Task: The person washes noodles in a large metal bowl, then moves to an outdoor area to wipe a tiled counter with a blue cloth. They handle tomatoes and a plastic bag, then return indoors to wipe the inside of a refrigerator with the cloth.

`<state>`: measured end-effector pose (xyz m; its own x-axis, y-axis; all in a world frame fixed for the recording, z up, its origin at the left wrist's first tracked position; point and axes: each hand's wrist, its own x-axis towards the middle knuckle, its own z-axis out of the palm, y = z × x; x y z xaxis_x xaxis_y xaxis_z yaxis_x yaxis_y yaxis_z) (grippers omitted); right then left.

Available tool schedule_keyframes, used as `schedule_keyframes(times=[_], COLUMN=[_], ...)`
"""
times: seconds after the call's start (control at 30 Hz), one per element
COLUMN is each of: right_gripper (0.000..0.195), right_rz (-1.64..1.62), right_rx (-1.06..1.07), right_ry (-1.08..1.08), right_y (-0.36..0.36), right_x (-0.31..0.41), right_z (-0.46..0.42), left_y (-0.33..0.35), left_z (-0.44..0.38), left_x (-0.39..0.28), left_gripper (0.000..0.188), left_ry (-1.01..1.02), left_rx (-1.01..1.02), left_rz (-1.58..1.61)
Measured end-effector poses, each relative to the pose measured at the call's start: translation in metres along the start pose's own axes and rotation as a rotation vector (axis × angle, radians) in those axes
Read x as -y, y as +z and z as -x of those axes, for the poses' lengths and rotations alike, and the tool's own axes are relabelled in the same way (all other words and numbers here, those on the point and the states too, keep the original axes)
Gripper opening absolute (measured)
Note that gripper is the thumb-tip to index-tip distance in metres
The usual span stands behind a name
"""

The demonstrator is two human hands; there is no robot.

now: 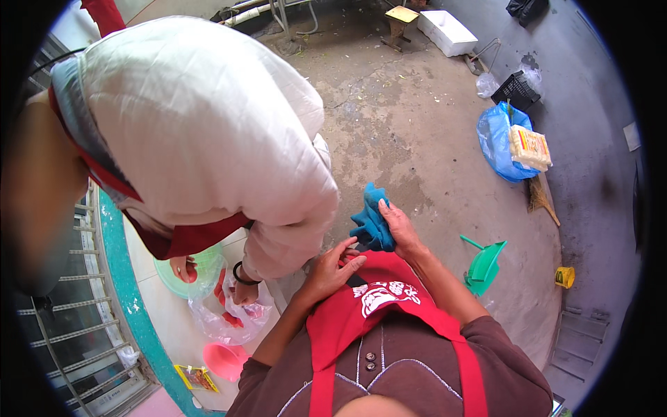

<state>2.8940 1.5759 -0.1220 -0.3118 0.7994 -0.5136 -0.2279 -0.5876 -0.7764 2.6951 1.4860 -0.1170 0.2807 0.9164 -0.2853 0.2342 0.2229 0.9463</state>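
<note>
My right hand [400, 227] grips a bunched blue cloth [373, 219] in front of my red apron [365, 307]. Close to the cloth's lower left, my left hand [336, 268] has its fingers apart and holds nothing. At my left a person in a white top [208, 125] bends over a tiled ledge. One hand of that person holds a red item [191, 273] by a green basket [180, 276]; the other is at a clear plastic bag [224, 323] with red items inside. A pink plastic bowl [224, 359] sits just below the bag.
A yellow packet [196, 378] lies on the ledge [156, 307]. To the right on the concrete floor are a green dustpan [483, 268], a yellow container [565, 277], a broom [542, 200] and a blue bag [490, 135]. A white foam box [447, 32] and a stool [401, 14] stand farther back.
</note>
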Motion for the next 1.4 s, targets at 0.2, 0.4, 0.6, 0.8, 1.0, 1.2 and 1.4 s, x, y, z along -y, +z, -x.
schedule_keyframes(times=[0.2,0.4,0.6,0.8,1.0,1.2,1.4], right_gripper=[0.054,0.037,0.041,0.038,0.038,0.037,0.032], right_rz=[-0.555,-0.228,0.149,0.490,0.597,0.749,0.860], right_rx=[0.387,0.326,0.473,0.598,0.459,0.385,0.378], right_ry=[0.263,0.184,0.131,0.075,0.253,0.373,0.546], right_y=[-0.031,-0.091,-0.104,-0.109,-0.102,-0.112,-0.115], right_x=[0.057,0.106,0.137,0.169,0.213,0.224,0.222], right_z=[-0.017,-0.065,-0.114,-0.203,-0.337,-0.473,-0.588], left_y=[0.050,0.087,0.069,0.020,-0.029,-0.076,-0.116], left_z=[-0.105,-0.201,-0.249,-0.279,-0.333,-0.385,-0.425], left_x=[-0.051,-0.088,-0.079,-0.043,-0.014,-0.037,-0.063], left_gripper=[0.095,0.066,0.048,0.033,0.028,0.026,0.025], left_ry=[-0.144,-0.258,-0.190,-0.211,-0.258,-0.406,-0.329], left_rx=[0.213,-0.033,-0.235,-0.660,-0.773,-0.793,-0.908], left_rz=[0.921,1.267,1.417,1.223,1.203,0.953,0.943])
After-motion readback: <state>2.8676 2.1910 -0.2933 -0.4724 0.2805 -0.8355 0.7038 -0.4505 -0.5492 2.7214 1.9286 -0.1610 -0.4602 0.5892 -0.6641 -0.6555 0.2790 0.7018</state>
